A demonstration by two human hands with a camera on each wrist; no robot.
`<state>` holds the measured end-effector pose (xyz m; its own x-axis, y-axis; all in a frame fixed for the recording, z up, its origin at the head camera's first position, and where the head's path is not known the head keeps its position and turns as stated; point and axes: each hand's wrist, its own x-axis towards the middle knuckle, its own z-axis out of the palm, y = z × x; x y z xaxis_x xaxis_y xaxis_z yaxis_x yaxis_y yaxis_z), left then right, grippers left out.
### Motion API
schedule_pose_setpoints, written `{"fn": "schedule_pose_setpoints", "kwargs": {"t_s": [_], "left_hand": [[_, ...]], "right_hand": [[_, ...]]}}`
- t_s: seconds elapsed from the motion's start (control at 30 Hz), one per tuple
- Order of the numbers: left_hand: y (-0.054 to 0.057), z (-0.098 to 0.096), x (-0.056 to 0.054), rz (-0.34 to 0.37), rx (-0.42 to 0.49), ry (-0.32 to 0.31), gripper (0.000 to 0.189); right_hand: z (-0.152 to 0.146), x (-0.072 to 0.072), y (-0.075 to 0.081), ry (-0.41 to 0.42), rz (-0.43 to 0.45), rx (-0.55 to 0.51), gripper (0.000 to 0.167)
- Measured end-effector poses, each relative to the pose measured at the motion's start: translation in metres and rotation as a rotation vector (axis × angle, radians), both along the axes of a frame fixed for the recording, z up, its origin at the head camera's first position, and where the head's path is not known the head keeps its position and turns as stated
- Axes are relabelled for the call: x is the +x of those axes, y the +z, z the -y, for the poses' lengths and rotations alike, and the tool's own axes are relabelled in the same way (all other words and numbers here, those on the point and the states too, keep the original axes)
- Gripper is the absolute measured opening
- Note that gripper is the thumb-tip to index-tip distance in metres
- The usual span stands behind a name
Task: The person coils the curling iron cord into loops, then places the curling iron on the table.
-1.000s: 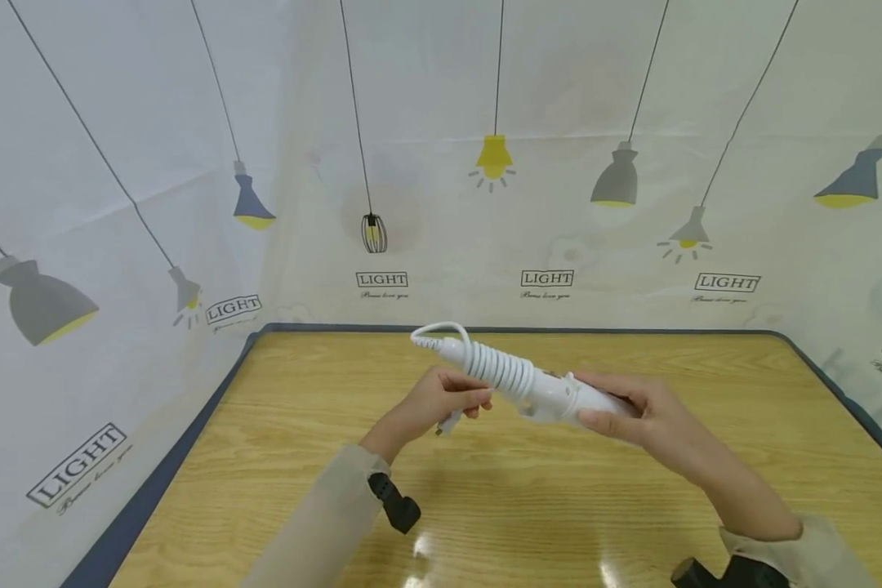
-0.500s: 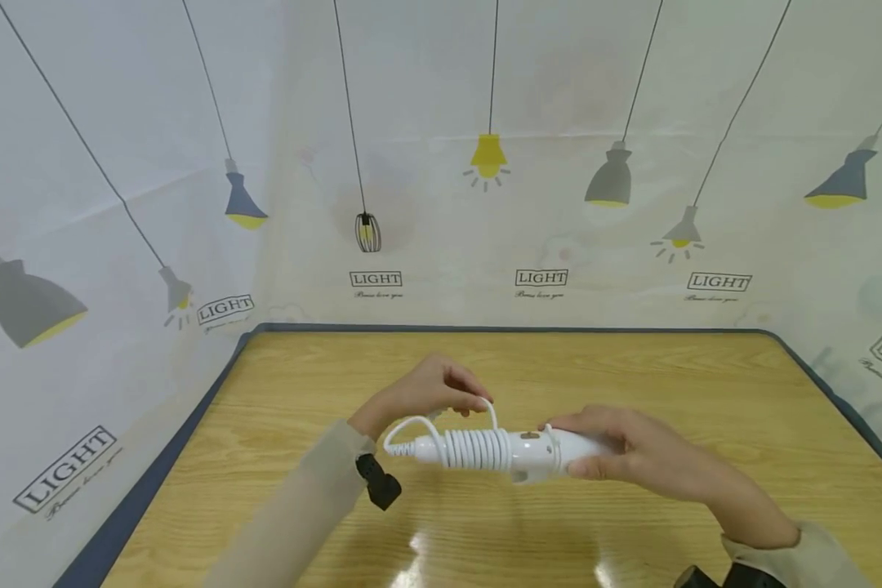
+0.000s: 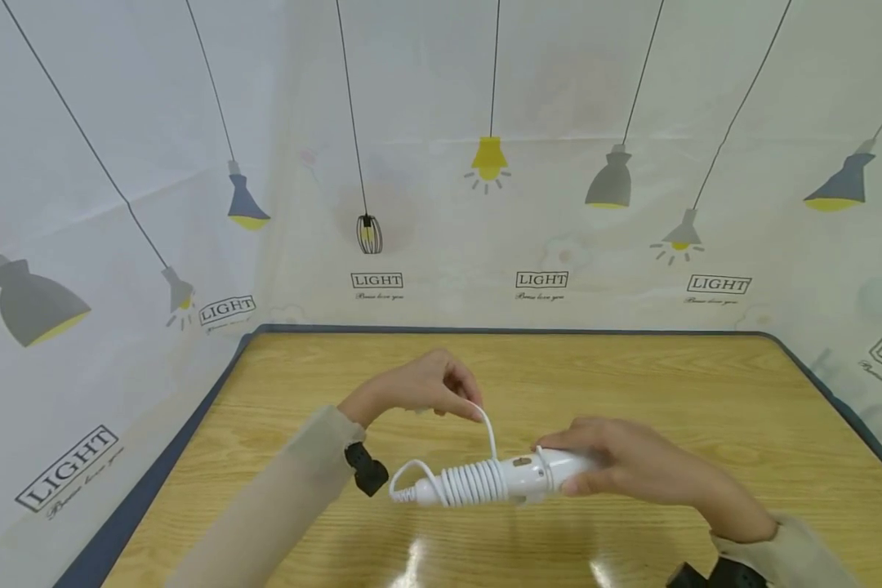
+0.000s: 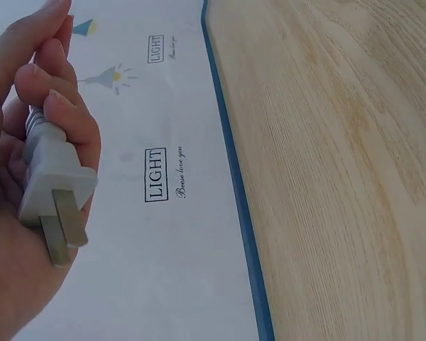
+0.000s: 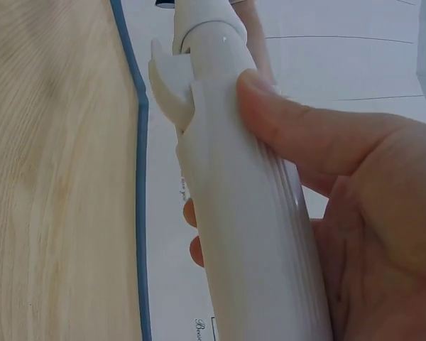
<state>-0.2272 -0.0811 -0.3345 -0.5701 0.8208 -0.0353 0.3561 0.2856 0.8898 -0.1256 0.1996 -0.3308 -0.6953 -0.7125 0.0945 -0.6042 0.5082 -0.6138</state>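
A white handheld appliance that looks like a curling iron (image 3: 522, 478) is held above the table, nearly level. My right hand (image 3: 625, 457) grips its right part, and the right wrist view shows the thumb pressed along the smooth white body (image 5: 234, 185). White power cord (image 3: 474, 483) is wound in several turns round the left part. My left hand (image 3: 426, 385), up and left of the coils, pinches a short loose stretch of cord (image 3: 492, 433). A two-pin plug (image 4: 53, 185) lies in that hand's curled fingers, prongs pointing out of the palm.
A light wood table (image 3: 323, 523) with a dark blue edge (image 3: 514, 330) lies beneath both hands. Pale sheeting (image 3: 441, 204) printed with lamps stands round its back and sides. Each wrist carries a small black camera (image 3: 366, 469).
The appliance has come down from a tilt to nearly level. My left hand has moved from beside the coils to above them, with a stretch of cord drawn up off the winding.
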Motion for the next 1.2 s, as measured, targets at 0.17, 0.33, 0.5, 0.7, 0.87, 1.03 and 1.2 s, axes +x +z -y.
{"fn": "schedule_pose_setpoints", "kwargs": {"t_s": [0.17, 0.33, 0.5, 0.7, 0.87, 1.03, 1.2], "left_hand": [[0.004, 0.000, 0.003, -0.043, -0.020, 0.041, 0.010], [0.007, -0.003, 0.007, -0.099, -0.047, 0.124, 0.009], [0.007, -0.010, 0.012, -0.139, -0.051, 0.211, 0.008], [0.006, -0.019, 0.020, -0.190, -0.036, 0.298, 0.007], [0.004, -0.023, 0.029, -0.217, 0.006, 0.427, 0.008], [-0.002, -0.026, 0.038, -0.185, 0.136, 0.501, 0.013], [-0.014, -0.028, 0.044, -0.100, 0.318, 0.453, 0.021]], "right_hand": [[0.004, -0.004, -0.006, -0.080, -0.049, 0.077, 0.050], [0.008, -0.010, -0.012, -0.167, -0.081, 0.107, 0.051], [0.014, -0.015, -0.019, -0.259, -0.119, 0.143, 0.052], [0.020, -0.017, -0.024, -0.320, -0.160, 0.158, 0.048], [0.023, -0.021, -0.027, -0.409, -0.176, 0.145, 0.049], [0.022, -0.026, -0.026, -0.481, -0.199, 0.094, 0.049], [0.017, -0.030, -0.021, -0.519, -0.172, 0.025, 0.050]]}}
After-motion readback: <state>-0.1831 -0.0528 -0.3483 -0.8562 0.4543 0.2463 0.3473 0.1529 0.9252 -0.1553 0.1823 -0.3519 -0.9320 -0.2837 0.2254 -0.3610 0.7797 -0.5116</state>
